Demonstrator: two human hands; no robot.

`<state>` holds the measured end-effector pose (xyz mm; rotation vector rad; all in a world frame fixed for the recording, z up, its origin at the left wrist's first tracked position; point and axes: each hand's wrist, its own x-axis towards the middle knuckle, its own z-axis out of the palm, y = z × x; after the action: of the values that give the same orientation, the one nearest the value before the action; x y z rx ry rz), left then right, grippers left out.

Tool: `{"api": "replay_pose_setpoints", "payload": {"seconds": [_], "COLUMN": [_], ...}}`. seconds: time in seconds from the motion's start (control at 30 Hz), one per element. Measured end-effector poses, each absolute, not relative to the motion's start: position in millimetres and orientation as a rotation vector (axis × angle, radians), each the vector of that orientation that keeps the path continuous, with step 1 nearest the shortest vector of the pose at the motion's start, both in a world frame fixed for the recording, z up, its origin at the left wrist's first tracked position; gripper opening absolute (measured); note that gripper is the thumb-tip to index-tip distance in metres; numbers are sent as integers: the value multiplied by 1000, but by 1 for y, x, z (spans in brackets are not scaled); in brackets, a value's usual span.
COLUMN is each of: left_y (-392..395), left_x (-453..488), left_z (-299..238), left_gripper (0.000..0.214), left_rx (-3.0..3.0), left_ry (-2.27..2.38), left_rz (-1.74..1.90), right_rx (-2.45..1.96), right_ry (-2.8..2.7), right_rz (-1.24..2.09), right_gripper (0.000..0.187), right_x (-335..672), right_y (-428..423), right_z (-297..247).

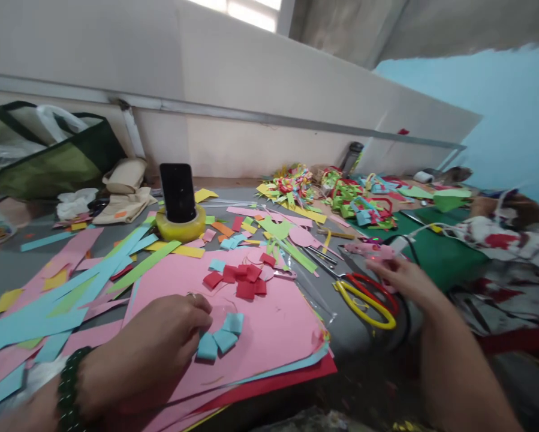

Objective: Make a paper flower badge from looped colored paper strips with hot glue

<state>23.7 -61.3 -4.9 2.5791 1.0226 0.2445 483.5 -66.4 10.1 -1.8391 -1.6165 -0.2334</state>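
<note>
My left hand (174, 327), its fingers curled together, is at the edge of a small pink paper disc (219, 318) that lies on a stack of pink sheets (269, 354). Folded light-blue paper pieces (226, 340) line the disc's near and right side. Just beyond lie several folded red paper pieces (244, 279). Out to the right, my right hand (399, 279) closes round a pink glue gun (379, 251), which shows a small red light. Below that hand are scissors with yellow handles (363, 306) and scissors with red handles (375, 288).
Paper strips (66, 306) cover the left of the table. A phone (178, 192) leans upright in a yellow tape roll (181, 228). Colourful paper piles (350, 195), a dark bottle (352, 157) and a green bag (53, 156) stand at the back. A cord runs right.
</note>
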Motion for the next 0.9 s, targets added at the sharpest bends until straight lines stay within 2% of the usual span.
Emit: {"api": "replay_pose_setpoints", "payload": {"seconds": [0.1,0.17,0.33,0.43,0.5,0.6,0.73,0.9], "left_y": [-61,-61,-60,-59,-58,-59,-59,-56], "left_x": [25,25,25,26,26,25,24,23], "left_z": [-1,0,0,1,2,3,2,-3], "left_gripper": [26,24,21,20,19,19,18,17], "left_rx": [2546,2533,2524,2529,2537,2547,2550,2549], "left_ry": [1026,1032,1049,1030,1022,1028,1043,1035], "left_rz": [181,167,179,181,192,207,180,203], "right_rx": [-2033,-1889,-1451,-1338,-1422,-1639,-1604,-1458], "right_ry": [-1216,-994,-1879,-2312,-2478,-2593,-2639,-2642], "right_rz": [-441,-625,-193,155,236,228,243,489], "right_gripper": [32,36,17,22,26,30,39,15], "right_x": [469,442,335,281,254,225,204,200], "right_y": [-82,-93,-94,-67,-43,-7,27,46], "right_z": [28,38,55,57,55,43,21,11]}}
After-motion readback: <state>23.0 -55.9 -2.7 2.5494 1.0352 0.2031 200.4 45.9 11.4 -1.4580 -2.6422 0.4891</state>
